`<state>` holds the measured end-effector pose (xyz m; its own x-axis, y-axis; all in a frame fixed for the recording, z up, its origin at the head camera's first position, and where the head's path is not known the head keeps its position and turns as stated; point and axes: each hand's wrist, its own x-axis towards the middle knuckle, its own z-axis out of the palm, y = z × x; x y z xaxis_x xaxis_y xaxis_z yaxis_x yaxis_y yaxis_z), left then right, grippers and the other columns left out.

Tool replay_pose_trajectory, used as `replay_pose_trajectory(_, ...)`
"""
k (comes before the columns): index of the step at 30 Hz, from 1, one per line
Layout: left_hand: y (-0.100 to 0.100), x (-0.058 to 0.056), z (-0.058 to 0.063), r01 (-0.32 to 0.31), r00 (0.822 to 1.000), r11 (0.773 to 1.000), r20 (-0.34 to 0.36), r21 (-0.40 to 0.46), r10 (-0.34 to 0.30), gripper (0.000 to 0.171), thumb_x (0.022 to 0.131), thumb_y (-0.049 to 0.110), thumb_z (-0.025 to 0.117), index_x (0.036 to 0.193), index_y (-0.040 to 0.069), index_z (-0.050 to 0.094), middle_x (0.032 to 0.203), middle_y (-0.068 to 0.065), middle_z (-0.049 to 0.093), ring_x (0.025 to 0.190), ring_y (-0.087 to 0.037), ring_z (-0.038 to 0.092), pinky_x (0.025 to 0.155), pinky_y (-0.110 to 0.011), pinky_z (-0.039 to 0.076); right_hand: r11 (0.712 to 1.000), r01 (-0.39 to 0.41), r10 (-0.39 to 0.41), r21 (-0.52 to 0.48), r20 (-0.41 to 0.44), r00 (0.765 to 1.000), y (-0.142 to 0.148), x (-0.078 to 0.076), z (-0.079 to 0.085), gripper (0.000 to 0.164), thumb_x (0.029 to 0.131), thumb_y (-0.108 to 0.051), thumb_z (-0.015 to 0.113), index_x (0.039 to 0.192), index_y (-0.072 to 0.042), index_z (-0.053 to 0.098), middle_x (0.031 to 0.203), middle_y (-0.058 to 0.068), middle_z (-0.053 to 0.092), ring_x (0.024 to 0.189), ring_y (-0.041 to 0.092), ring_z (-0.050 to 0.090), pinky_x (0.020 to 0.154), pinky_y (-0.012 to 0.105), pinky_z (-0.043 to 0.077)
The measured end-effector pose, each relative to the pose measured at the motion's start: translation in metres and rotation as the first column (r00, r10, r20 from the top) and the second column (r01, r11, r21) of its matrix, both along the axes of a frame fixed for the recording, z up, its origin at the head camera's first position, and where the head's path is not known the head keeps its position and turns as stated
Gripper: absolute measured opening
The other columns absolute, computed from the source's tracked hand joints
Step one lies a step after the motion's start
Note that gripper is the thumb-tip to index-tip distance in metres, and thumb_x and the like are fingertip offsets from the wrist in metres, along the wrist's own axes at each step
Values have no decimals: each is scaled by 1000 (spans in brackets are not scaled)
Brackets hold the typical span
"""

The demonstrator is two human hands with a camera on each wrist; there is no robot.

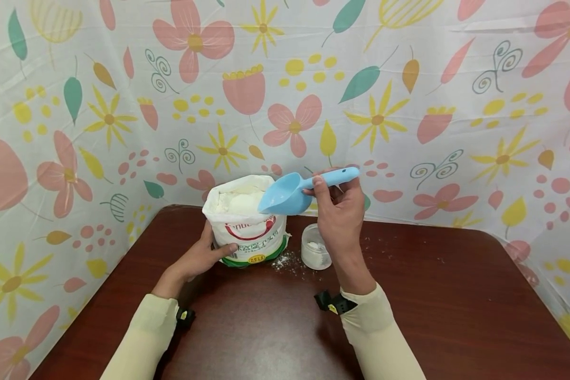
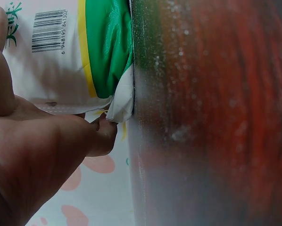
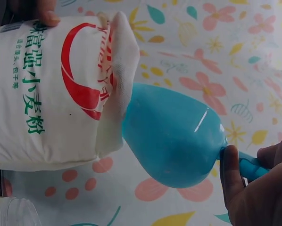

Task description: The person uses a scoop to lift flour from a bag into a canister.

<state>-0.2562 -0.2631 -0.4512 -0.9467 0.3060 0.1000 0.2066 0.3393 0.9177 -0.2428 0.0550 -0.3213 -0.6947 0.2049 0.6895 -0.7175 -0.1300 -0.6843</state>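
Observation:
A white flour bag (image 1: 244, 232) with a green base stands with its top open, and white flour (image 1: 242, 202) shows inside. My left hand (image 1: 201, 256) grips the bag's left side low down, thumb across the front; in the left wrist view the hand (image 2: 42, 146) is beside the bag's barcode. My right hand (image 1: 342, 211) holds a light blue scoop (image 1: 287, 195) by its handle, the scoop's tip at the bag's right rim. Some white powder clings inside the scoop. In the right wrist view the scoop's underside (image 3: 174, 136) faces the camera.
A small clear jar (image 1: 315, 253) with some white powder inside stands right of the bag, below my right hand. Spilled flour (image 1: 288, 262) lies on the dark brown table (image 1: 266, 327) between them. A flower-patterned curtain (image 1: 294, 79) hangs behind the table.

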Motion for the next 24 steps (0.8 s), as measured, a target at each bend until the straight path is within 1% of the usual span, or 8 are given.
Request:
replay_pose_trajectory(7, 0, -1, -1, -1, 1000, 1000, -2, 5, 1, 101, 102, 30, 74, 163, 45, -5, 167, -2, 18, 156, -31, 20, 120, -67, 23, 994, 65, -65, 91, -10, 998, -4, 4, -2, 25, 103, -7, 70, 117, 10, 58, 100, 14, 67, 88, 30, 77, 84, 38, 62)
replay_pose_trajectory(13, -1, -1, -1, -4, 1000, 1000, 5, 0, 4, 103, 102, 31, 74, 163, 45, -7, 169, -2, 17, 156, -31, 19, 121, -67, 23, 991, 85, -85, 102, 2, 996, -8, 7, -2, 29, 102, -10, 73, 118, 9, 58, 100, 15, 68, 88, 31, 76, 85, 37, 62)
replay_pose_trajectory(17, -1, -2, -1, -1, 1000, 1000, 6, 5, 1, 104, 102, 31, 74, 163, 47, -9, 170, -1, 15, 157, -30, 16, 121, -66, 22, 987, 107, -107, 119, -3, 994, -12, 11, 0, 26, 102, -10, 73, 115, 7, 60, 99, 14, 70, 88, 29, 76, 85, 36, 62)
replay_pose_trajectory(21, -1, -3, -1, 6, 1000, 1000, 1, 11, -6, 105, 102, 29, 74, 162, 50, -10, 170, 0, 15, 158, -30, 15, 122, -66, 21, 981, 135, -134, 140, -10, 991, -16, 13, 0, 21, 101, -10, 73, 112, 4, 62, 98, 12, 70, 87, 24, 77, 85, 36, 61)
replay_pose_trajectory(24, -1, -2, -1, 6, 1000, 1000, 3, 12, -6, 106, 102, 29, 75, 162, 50, -10, 170, 0, 14, 157, -30, 15, 122, -67, 21, 978, 147, -146, 147, -16, 989, -19, 13, -2, 21, 101, -10, 74, 112, 4, 63, 97, 12, 71, 87, 24, 77, 85, 36, 61)
